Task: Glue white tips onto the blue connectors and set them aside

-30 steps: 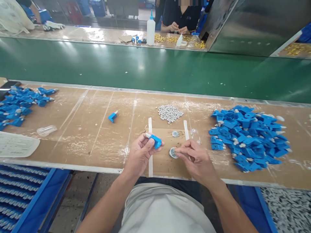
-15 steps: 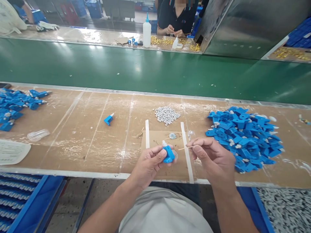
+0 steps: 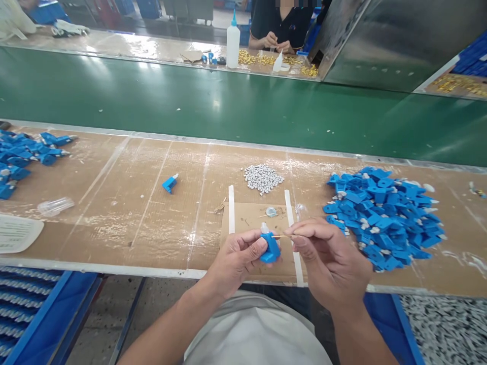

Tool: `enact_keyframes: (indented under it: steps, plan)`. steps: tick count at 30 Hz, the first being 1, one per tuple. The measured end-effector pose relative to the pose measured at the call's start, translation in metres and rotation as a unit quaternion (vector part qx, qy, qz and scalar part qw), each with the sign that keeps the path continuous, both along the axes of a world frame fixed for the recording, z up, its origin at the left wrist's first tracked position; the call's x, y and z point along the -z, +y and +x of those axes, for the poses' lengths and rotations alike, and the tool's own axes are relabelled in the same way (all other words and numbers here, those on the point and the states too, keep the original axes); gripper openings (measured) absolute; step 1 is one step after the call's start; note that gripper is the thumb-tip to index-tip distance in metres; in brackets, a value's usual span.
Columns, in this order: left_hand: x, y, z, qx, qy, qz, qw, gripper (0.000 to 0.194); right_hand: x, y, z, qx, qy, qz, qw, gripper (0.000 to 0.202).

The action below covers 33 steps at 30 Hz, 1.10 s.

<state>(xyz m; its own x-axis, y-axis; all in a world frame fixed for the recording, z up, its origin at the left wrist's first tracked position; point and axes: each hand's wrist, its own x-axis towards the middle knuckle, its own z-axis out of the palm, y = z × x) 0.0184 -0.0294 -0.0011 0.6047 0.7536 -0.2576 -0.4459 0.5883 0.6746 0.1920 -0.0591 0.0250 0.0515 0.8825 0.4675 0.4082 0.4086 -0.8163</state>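
My left hand (image 3: 239, 256) pinches a blue plastic part (image 3: 270, 250) with a whitish tip pointing up. Between the thumb and fingers of my right hand (image 3: 331, 256) is a thin wooden stick (image 3: 283, 236), whose end meets the upper side of the blue part. Beneath them a piece of cardboard (image 3: 247, 215) is taped to the table with white strips. On it lies a small clear dish (image 3: 271, 212) with a stick beside it. A heap of small grey pellets (image 3: 263, 178) sits just behind the cardboard.
A large pile of blue parts (image 3: 384, 218) is at right, another pile (image 3: 23, 152) at far left. One blue part (image 3: 170, 183) lies alone. A clear plastic cup (image 3: 56, 206) rests left. Beyond runs a green belt (image 3: 152, 96); a person (image 3: 279, 30) works across it.
The stick in my right hand has moved left, and its end now reaches the blue part. My left hand has shifted slightly right with the part. The view has tilted a little.
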Motion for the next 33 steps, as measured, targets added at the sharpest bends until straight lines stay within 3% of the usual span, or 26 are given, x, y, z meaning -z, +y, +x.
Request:
enact_keyframes:
  steps: [8,18,24,33]
  plan:
    - [0.005,0.0,0.0,-0.002,-0.003,-0.015,1.0,0.031,0.005,-0.001,-0.002,-0.012,-0.004,-0.008,1.0,0.018]
    - [0.008,0.001,-0.002,0.004,-0.028,-0.044,0.999,0.03,0.001,-0.004,-0.005,-0.033,-0.086,0.013,0.996,0.024]
    - [0.011,0.003,-0.009,0.02,-0.062,-0.101,0.993,0.029,-0.003,-0.002,0.002,0.053,0.005,0.011,0.999,0.018]
    - [0.019,0.004,-0.018,0.024,-0.09,-0.116,0.989,0.031,0.032,-0.008,0.015,0.006,-0.112,-0.102,0.989,0.007]
